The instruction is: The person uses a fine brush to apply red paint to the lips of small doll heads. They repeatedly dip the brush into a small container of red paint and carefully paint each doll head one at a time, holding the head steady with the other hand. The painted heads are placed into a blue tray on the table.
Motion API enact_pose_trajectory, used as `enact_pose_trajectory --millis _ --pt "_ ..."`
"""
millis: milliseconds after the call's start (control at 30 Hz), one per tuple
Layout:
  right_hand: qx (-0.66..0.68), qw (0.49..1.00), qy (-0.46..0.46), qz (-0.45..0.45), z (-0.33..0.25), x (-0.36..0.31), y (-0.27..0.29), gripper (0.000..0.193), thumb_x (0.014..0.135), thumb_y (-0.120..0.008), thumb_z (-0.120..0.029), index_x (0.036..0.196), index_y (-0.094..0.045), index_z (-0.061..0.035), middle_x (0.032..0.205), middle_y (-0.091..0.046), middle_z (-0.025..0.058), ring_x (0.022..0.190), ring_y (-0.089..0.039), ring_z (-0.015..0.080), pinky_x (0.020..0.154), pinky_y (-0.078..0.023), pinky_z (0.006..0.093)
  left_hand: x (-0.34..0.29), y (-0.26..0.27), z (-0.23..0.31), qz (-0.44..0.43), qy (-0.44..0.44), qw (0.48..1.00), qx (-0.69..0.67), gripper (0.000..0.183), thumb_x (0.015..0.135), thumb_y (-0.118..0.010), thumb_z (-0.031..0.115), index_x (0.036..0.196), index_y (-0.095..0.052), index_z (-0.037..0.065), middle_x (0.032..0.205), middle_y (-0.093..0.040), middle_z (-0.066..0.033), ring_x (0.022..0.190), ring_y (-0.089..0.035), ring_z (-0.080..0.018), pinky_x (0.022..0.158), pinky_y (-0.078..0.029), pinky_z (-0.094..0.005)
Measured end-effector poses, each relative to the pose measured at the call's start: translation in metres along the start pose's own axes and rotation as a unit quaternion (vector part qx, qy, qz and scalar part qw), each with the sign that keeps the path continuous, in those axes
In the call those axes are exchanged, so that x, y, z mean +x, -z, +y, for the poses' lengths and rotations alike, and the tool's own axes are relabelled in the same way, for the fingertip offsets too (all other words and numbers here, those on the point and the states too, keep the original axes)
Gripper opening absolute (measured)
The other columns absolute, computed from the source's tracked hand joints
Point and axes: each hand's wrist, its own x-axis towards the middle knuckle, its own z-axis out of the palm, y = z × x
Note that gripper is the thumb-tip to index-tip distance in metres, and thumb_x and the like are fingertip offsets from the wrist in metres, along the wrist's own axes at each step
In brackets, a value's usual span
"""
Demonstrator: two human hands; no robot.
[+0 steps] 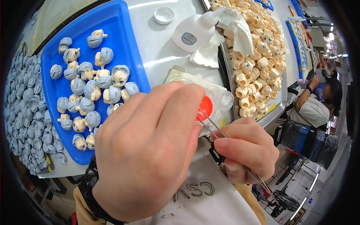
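Observation:
My right hand [247,150] grips a pair of slim metal tweezers [217,129], whose tips are over a small round red piece [204,108]. My left hand [146,142] is curled, back of the hand up, just left of the red piece. Its fingertips are turned under and hidden, so what they hold, if anything, does not show. The red piece is among clear plastic [191,80], and a small clear round cup [225,100] stands right beside it. A dark band [90,187] circles my left wrist.
A blue tray [135,52] at left carries several doll heads with blue-grey hair. Loose hair pieces [30,105] heap beyond it. At right, a metal tray [277,112] is full of bare doll heads. A white squeeze bottle [189,35] and white cap [164,15] lie behind. Another person [313,105] sits far right.

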Motion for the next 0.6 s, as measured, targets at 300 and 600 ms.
enact_pose_trajectory --millis 300,600 --pt "0.044 0.997 -0.040 -0.039 -0.0013 -0.0006 0.0080 0.030 0.064 -0.075 -0.005 0.091 -0.065 0.0042 0.078 -0.061 0.0144 0.059 -0.057 0.0212 0.047 -0.044 0.0289 -0.0002 -0.0015 -0.0009 0.006 -0.003 1.000 0.002 0.039 0.064 -0.069 -0.006 0.101 -0.059 0.000 0.099 -0.064 -0.0167 0.084 -0.063 -0.0322 0.072 -0.049 -0.0337" --pt "0.006 0.999 -0.018 -0.051 -0.0029 -0.0002 0.0072 0.028 0.062 -0.073 -0.003 0.088 -0.065 0.0043 0.078 -0.061 0.0150 0.058 -0.058 0.0213 0.047 -0.045 0.0284 0.0022 -0.0031 0.0012 0.006 0.008 1.000 0.013 0.038 0.062 -0.068 -0.005 0.098 -0.058 0.000 0.089 -0.063 -0.0122 0.076 -0.061 -0.0293 0.068 -0.048 -0.0335"
